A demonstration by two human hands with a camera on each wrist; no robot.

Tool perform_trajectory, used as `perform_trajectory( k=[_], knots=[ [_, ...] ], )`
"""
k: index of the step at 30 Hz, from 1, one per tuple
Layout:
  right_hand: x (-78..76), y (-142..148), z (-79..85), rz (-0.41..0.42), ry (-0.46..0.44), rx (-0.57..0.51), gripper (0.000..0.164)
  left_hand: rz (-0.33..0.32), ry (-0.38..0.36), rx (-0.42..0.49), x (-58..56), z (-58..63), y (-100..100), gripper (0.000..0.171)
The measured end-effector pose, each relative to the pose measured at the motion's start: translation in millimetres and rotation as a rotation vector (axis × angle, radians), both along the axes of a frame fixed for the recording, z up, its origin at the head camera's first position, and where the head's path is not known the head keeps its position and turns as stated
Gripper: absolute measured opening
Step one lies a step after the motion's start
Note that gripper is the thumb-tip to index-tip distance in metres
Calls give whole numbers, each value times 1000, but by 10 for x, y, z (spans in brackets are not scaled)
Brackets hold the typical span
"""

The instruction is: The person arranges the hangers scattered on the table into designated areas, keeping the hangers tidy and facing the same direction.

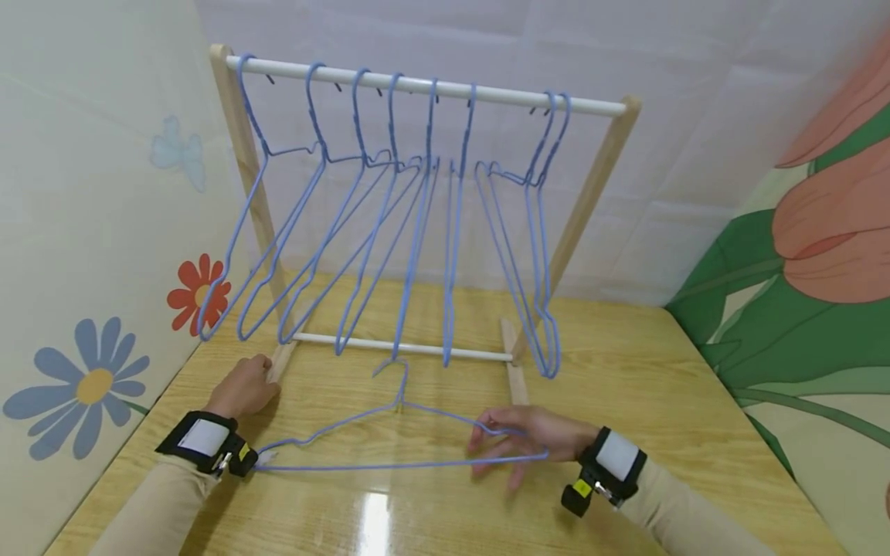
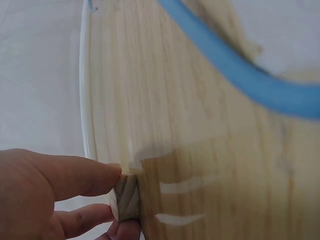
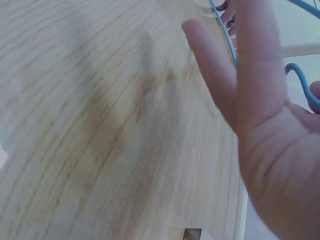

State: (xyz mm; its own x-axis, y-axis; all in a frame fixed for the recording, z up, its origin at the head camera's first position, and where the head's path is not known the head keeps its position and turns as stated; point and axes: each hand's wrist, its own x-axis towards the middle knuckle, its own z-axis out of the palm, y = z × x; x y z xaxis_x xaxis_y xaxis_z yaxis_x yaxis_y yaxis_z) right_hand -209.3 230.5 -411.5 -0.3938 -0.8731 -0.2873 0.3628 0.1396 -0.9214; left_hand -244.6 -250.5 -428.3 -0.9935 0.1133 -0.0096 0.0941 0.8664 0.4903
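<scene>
A blue wire clothes hanger (image 1: pixel 348 466), hook up, spans the space in front of a wooden rack (image 1: pixel 592 185). My right hand (image 1: pixel 527 432) holds it near its right end, the middle fingers stretched out; in the right wrist view, the hanger's notch (image 3: pixel 298 75) meets a fingertip at the right edge. My left hand (image 1: pixel 243 388) pinches the front end of the rack's left foot (image 2: pixel 128 196) between thumb and fingers. Close to the left wrist camera, the hanger's corner (image 2: pixel 235 82) crosses above the tabletop.
Several blue hangers (image 1: pixel 412 266) hang from the rack's white top bar (image 1: pixel 507 95), two of them close together at the right. A white lower bar (image 1: pixel 361 343) joins the feet; the right foot (image 1: pixel 516 382) lies behind my right hand. Flower-printed panels (image 1: pixel 76 208) flank the wooden table (image 1: pixel 626 371).
</scene>
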Motion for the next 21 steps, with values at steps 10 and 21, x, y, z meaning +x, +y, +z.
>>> perform_trajectory(
  k=[10, 21],
  knots=[
    [-7, 24, 114, -16, 36, -57, 35, 0, 27, -14, 27, 24, 46, 47],
    [1, 31, 179, 0, 42, -109, 31, 9, -14, -41, 15, 8, 42, 50]
  ],
)
